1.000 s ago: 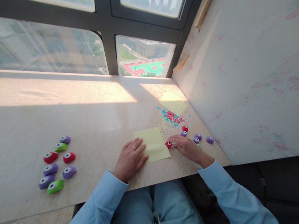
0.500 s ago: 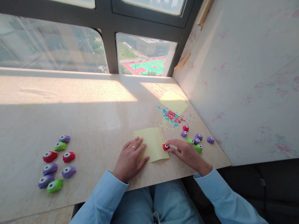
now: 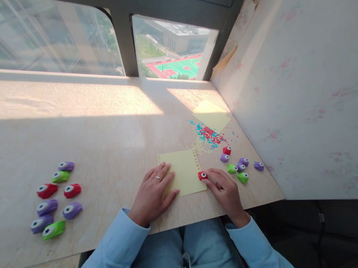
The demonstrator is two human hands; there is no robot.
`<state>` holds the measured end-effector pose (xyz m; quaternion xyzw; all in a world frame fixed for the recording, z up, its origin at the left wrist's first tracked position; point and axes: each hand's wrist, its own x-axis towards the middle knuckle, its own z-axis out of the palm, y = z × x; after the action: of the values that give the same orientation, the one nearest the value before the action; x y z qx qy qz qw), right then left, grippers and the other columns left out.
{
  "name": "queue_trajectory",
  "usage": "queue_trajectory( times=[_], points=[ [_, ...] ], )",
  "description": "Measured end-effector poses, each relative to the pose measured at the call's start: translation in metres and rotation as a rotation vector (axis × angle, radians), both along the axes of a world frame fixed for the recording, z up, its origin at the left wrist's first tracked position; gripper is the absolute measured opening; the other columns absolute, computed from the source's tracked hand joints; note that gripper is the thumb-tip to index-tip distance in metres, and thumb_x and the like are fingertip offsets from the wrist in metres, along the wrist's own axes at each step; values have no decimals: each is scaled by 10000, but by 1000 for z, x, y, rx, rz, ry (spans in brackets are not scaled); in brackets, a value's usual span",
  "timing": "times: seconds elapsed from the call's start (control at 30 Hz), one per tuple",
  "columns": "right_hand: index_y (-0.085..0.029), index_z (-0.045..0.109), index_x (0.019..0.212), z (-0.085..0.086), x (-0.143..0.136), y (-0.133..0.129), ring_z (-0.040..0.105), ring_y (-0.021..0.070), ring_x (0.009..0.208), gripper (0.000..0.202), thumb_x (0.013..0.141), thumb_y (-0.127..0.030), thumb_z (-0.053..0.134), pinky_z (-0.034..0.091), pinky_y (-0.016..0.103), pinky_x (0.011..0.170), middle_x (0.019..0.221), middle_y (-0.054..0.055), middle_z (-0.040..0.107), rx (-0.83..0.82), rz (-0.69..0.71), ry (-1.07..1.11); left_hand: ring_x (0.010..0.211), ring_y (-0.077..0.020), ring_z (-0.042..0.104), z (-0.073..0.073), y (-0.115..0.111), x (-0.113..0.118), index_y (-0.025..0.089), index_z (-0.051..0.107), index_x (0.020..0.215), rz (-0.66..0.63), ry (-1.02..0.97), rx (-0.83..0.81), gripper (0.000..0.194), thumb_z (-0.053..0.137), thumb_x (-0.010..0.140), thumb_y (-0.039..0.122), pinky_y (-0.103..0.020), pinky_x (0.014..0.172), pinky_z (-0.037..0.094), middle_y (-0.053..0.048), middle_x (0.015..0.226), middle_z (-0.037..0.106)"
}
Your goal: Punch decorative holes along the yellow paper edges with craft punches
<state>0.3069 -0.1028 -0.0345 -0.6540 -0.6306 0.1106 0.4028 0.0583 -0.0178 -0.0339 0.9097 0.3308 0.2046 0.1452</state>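
Note:
A yellow sheet of paper [image 3: 185, 172] lies on the table in front of me, with small punched holes along its left and right edges. My left hand [image 3: 155, 189] rests flat on the sheet's left part, fingers stretched out, a ring on one finger. At the right edge of the paper, my right hand [image 3: 223, 187] is closed on a small red craft punch [image 3: 203, 175] with a round white top. Fingers partly cover that punch, and whether paper sits in its slot I cannot tell. Just right of this hand are several small punches, among them a green one [image 3: 243, 178].
Blue, red and yellow paper bits [image 3: 210, 135] are scattered beyond the sheet, by a second yellow paper [image 3: 212, 114]. Several larger punches, including a red one [image 3: 47, 191], stand at the left. A flowered wall [image 3: 320, 112] bounds the table's right side; a window [image 3: 175, 47] is behind.
My right hand and the red punch have shifted slightly down along the paper's right edge. The left hand stays flat on the sheet. My view has tilted downward a little.

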Motion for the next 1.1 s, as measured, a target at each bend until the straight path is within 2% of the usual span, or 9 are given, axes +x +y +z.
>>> queue_trajectory(
  times=[0.2, 0.43, 0.7, 0.93, 1.1],
  points=[
    [-238, 724, 1077, 1, -3, -1, 696, 241, 942, 202, 909, -277, 620, 592, 392, 825, 1056, 102, 719, 6, -50, -4, 1382, -303, 410, 2, 0, -1, 169, 583, 1278, -2, -3, -6, 435, 533, 927, 421, -500, 1115, 368, -153, 1448, 505],
    [-231, 722, 1091, 3, -4, -3, 695, 227, 967, 208, 921, -247, 604, 595, 362, 845, 1064, 105, 721, 16, -9, -50, 1406, -302, 375, -2, -1, -1, 167, 569, 1299, 1, 7, 16, 444, 536, 931, 412, -493, 1112, 373, -147, 1468, 484],
    [-208, 706, 1098, 3, -5, -3, 689, 208, 958, 203, 916, -192, 615, 599, 335, 824, 1055, 109, 711, 53, -2, -55, 1408, -301, 372, 2, 0, -1, 149, 567, 1309, -13, 45, 27, 453, 538, 925, 387, -484, 1120, 363, -150, 1472, 479],
    [-211, 710, 1082, 5, -6, -2, 696, 196, 913, 192, 908, -195, 628, 597, 287, 731, 1050, 100, 711, 42, -9, -28, 1408, -301, 370, 2, 0, 0, 150, 572, 1300, -7, 48, 40, 444, 538, 928, 391, -483, 1118, 364, -152, 1475, 475],
    [-209, 719, 1070, 6, -6, -2, 697, 202, 931, 185, 905, -203, 634, 586, 294, 766, 1047, 99, 717, 49, -3, -16, 1406, -300, 375, 1, 0, 0, 159, 566, 1307, -4, 62, 54, 445, 523, 934, 399, -483, 1114, 370, -150, 1478, 471]
  ],
)
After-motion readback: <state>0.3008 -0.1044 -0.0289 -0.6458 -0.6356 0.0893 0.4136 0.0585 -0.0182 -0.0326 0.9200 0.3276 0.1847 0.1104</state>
